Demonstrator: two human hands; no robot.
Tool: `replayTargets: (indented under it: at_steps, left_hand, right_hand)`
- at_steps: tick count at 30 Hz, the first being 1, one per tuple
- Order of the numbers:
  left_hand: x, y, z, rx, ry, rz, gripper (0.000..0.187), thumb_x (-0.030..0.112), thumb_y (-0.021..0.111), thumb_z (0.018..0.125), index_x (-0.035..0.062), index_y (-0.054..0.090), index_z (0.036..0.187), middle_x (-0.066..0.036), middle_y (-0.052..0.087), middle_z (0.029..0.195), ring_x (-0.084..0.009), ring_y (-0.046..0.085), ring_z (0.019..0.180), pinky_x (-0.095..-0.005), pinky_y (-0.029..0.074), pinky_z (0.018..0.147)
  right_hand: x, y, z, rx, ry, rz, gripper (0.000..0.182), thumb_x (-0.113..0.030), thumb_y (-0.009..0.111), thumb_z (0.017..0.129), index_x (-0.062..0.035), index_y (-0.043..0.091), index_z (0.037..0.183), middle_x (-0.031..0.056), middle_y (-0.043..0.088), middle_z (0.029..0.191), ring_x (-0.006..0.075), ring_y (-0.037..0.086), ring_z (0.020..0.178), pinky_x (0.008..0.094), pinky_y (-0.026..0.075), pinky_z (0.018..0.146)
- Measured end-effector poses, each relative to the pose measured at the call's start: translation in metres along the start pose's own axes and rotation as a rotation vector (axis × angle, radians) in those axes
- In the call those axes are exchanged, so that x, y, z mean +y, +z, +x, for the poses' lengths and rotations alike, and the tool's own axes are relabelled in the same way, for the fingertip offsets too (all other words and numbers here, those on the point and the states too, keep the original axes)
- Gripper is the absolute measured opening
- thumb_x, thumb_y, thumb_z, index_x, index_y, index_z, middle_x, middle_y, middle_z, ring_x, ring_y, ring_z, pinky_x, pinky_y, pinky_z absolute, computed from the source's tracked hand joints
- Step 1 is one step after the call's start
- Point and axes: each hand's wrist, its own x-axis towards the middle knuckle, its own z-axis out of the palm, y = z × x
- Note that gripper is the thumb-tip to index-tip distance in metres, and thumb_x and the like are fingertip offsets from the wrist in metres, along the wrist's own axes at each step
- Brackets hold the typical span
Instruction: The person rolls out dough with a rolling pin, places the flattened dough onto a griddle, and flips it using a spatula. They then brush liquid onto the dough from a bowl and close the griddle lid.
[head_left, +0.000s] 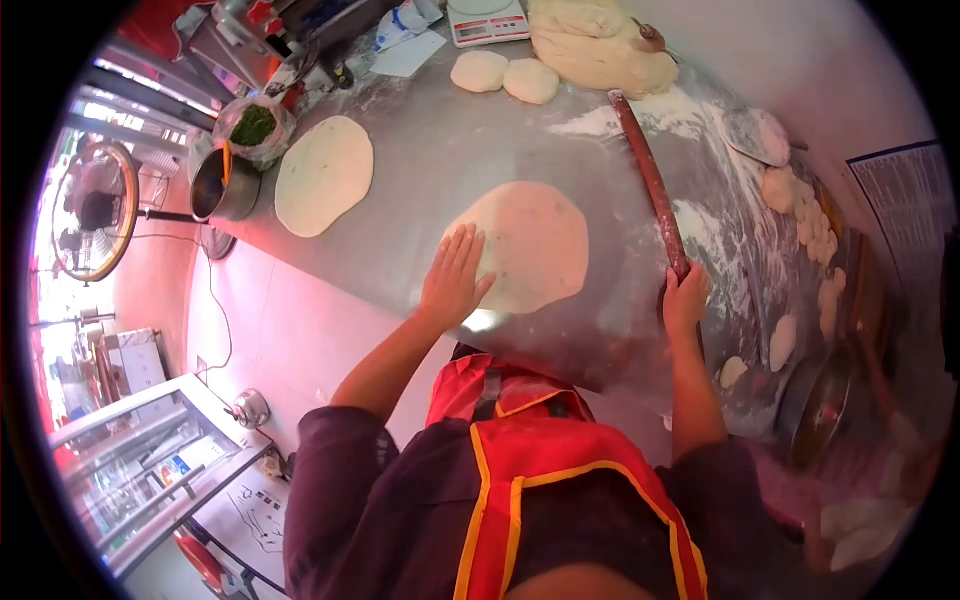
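In the head view, the left hand (455,280) is laid flat, fingers spread, on the near edge of a rolled-out dough round (530,245) on the metal table (450,150). The right hand (685,298) is clenched around the near end of a long wooden rolling pin (648,180), which lies just right of the round. A second dough round (323,173) is seen beyond the left hand, beside a metal pot (222,185).

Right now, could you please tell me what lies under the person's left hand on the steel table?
The left hand lies flat on the near edge of a round, flattened dough sheet, which rests on the floured steel table. The dough beneath the palm is hidden.
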Motion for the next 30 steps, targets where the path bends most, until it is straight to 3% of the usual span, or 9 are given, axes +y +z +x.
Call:
replayTargets:
  at_steps: [4, 10, 11, 15, 18, 19, 22, 26, 30]
  left_hand:
    - [-0.004, 0.015, 0.001, 0.048, -0.041, 0.089, 0.068, 0.039, 0.053, 0.094, 0.0007, 0.030, 0.145, -0.022, 0.031, 0.149, -0.0353, 0.027, 0.140, -0.0465, 0.021, 0.115]
    - [-0.004, -0.021, -0.044, 0.424, -0.343, 0.023, 0.072, 0.030, 0.066, 0.085, 0.0046, 0.035, 0.144, -0.020, 0.031, 0.150, -0.0357, 0.027, 0.140, -0.0480, 0.022, 0.115]
    - [0.002, -0.036, -0.055, 0.436, -0.348, 0.094, 0.068, 0.023, 0.071, 0.081, 0.0052, 0.042, 0.139, -0.018, 0.040, 0.143, -0.0349, 0.034, 0.136, -0.0499, 0.025, 0.113]
    - [-0.024, -0.029, -0.141, 0.012, -0.582, -0.019, 0.056, 0.018, 0.075, 0.076, 0.0053, 0.053, 0.126, -0.014, 0.055, 0.120, -0.0331, 0.047, 0.121, -0.0510, 0.030, 0.110]
    - [-0.014, -0.014, -0.166, 0.216, -0.644, 0.052, 0.060, 0.012, 0.075, 0.075, 0.0050, 0.051, 0.129, -0.013, 0.055, 0.124, -0.0337, 0.047, 0.123, -0.0508, 0.030, 0.109]
    - [-0.018, -0.014, -0.164, 0.198, -0.644, 0.127, 0.060, 0.019, 0.068, 0.083, 0.0056, 0.045, 0.136, -0.014, 0.049, 0.135, -0.0343, 0.041, 0.130, -0.0515, 0.027, 0.111]
    - [-0.061, -0.029, -0.125, 0.134, -0.657, 0.271, 0.060, 0.029, 0.057, 0.090, 0.0071, 0.038, 0.143, -0.016, 0.039, 0.147, -0.0339, 0.034, 0.136, -0.0527, 0.021, 0.113]
    - [-0.169, -0.075, -0.037, 0.373, -0.646, 0.379, 0.060, 0.032, 0.051, 0.093, 0.0083, 0.035, 0.146, -0.012, 0.034, 0.151, -0.0311, 0.030, 0.139, -0.0528, 0.019, 0.113]
    - [-0.170, -0.080, -0.039, 0.232, -0.561, 0.344, 0.061, 0.027, 0.058, 0.089, 0.0104, 0.038, 0.144, -0.011, 0.035, 0.151, -0.0291, 0.031, 0.140, -0.0520, 0.021, 0.113]
  right_hand:
    - [0.004, -0.005, -0.003, -0.085, -0.018, 0.003, 0.038, -0.020, 0.067, 0.085, -0.0012, 0.053, 0.114, 0.0170, 0.058, 0.107, 0.0387, 0.053, 0.101, 0.0467, 0.043, 0.088]
    - [-0.049, -0.032, -0.021, -0.207, -0.686, 0.265, 0.040, -0.015, 0.070, 0.077, -0.0050, 0.056, 0.114, 0.0151, 0.059, 0.108, 0.0348, 0.055, 0.100, 0.0451, 0.045, 0.084]
    - [-0.073, -0.030, -0.020, -0.235, -0.783, 0.303, 0.043, -0.015, 0.071, 0.075, -0.0050, 0.056, 0.114, 0.0139, 0.059, 0.108, 0.0341, 0.056, 0.100, 0.0443, 0.045, 0.085]
    - [-0.138, -0.010, -0.028, -0.317, -1.034, 0.302, 0.052, -0.018, 0.071, 0.076, -0.0051, 0.053, 0.123, 0.0127, 0.057, 0.117, 0.0332, 0.053, 0.111, 0.0472, 0.039, 0.097]
    - [-0.154, 0.016, -0.044, -0.227, -0.879, 0.212, 0.060, -0.021, 0.068, 0.081, -0.0049, 0.046, 0.134, 0.0139, 0.050, 0.133, 0.0325, 0.044, 0.127, 0.0547, 0.028, 0.108]
    - [-0.159, 0.031, -0.042, -0.251, -0.835, 0.229, 0.065, -0.025, 0.063, 0.085, -0.0058, 0.037, 0.141, 0.0151, 0.040, 0.144, 0.0319, 0.034, 0.136, 0.0593, 0.019, 0.112]
    - [-0.229, 0.066, 0.011, -0.165, -0.823, 0.057, 0.062, -0.026, 0.059, 0.088, -0.0061, 0.036, 0.142, 0.0148, 0.040, 0.145, 0.0325, 0.034, 0.136, 0.0599, 0.018, 0.111]
    - [-0.339, 0.113, 0.107, 0.108, -0.835, 0.147, 0.055, -0.025, 0.055, 0.091, -0.0089, 0.038, 0.141, 0.0132, 0.040, 0.146, 0.0339, 0.035, 0.135, 0.0586, 0.020, 0.111]
    - [-0.332, 0.100, 0.090, -0.025, -0.918, 0.211, 0.050, -0.024, 0.047, 0.095, -0.0067, 0.037, 0.141, 0.0130, 0.041, 0.145, 0.0332, 0.037, 0.134, 0.0555, 0.020, 0.112]
